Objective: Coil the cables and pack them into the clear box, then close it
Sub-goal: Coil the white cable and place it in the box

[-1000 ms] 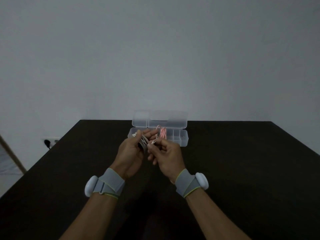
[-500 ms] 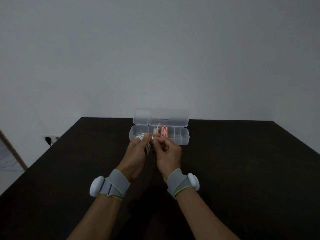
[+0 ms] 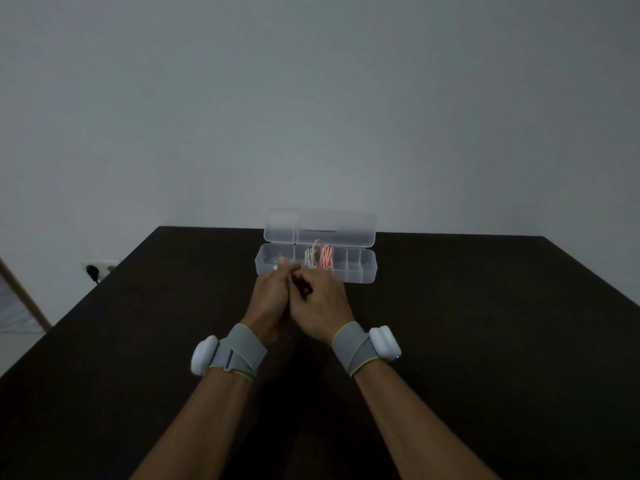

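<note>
Left hand (image 3: 269, 296): held just before the near wall of the box, fingers curled shut around a white cable, thumb tip raised toward 12 o'clock.
Right hand (image 3: 320, 304): pressed against the left hand at its 3 o'clock side, fingers folded inward and pinched on the same cable.
White cable (image 3: 288, 279): seen only as a thin pale strand in the gap between the two hands; most of it is hidden by the fingers, so its coiling cannot be judged.
Clear box (image 3: 360, 273): set on the table at 12 o'clock from the hands, lid (image 3: 320, 227) swung open and standing upright behind the tray, which is divided into compartments.
Pink cable (image 3: 325, 256): lodged as a bundle in a middle compartment, at 1 o'clock from the fingertips, apart from them.
Pale cable in box (image 3: 308, 258): placed just beside the pink bundle, at its 9 o'clock side.
Table (image 3: 485, 323): dark, matte surface carrying the box.
Wristbands (image 3: 242, 353): grey straps with white rounded modules, worn on both wrists.
Wall socket (image 3: 98, 268): seen at 9 o'clock, with a dark plug inserted.
Writing: no legible lettering is made out on the box or bands.
</note>
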A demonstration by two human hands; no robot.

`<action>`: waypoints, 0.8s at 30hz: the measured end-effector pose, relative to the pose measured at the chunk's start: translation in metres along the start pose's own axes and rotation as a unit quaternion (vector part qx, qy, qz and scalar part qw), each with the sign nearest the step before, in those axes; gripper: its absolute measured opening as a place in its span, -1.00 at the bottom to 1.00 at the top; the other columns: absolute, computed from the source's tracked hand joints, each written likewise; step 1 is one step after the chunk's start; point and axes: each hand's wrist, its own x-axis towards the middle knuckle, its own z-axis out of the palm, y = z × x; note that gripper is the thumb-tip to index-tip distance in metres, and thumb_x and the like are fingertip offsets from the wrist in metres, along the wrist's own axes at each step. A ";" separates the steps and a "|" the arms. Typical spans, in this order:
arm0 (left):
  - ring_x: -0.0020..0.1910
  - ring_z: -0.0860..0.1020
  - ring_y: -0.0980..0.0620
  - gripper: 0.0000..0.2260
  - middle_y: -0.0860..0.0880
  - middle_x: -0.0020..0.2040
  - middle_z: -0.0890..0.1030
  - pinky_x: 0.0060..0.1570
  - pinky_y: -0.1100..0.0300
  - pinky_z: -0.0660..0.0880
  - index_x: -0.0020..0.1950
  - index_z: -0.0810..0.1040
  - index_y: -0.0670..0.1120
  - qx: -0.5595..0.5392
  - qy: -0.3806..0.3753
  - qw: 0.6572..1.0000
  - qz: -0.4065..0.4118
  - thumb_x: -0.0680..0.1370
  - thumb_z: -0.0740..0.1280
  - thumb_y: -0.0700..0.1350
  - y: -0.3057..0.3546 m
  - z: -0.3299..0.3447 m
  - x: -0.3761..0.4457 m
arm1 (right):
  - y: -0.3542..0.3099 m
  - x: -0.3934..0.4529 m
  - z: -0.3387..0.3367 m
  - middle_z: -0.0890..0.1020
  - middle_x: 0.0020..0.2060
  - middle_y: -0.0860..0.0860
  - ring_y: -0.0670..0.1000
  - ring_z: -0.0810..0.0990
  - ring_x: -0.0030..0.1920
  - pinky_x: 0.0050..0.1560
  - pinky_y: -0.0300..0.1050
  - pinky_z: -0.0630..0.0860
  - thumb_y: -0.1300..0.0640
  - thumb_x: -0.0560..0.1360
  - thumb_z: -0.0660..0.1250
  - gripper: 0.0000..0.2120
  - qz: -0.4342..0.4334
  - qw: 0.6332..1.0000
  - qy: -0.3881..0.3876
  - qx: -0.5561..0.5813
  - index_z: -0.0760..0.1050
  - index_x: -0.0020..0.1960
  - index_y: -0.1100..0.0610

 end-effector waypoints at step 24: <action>-0.06 0.66 0.03 -0.71 -0.11 -0.05 0.68 -0.13 0.21 0.57 0.07 0.59 -0.19 -0.003 -0.101 0.994 -0.042 0.67 0.10 -0.12 0.013 -0.001 0.002 | 0.018 0.002 -0.004 0.60 0.05 0.04 -0.02 0.61 0.07 0.08 -0.06 0.62 0.21 0.54 0.33 -0.67 -0.043 0.995 0.058 0.072 0.34 0.20 -0.07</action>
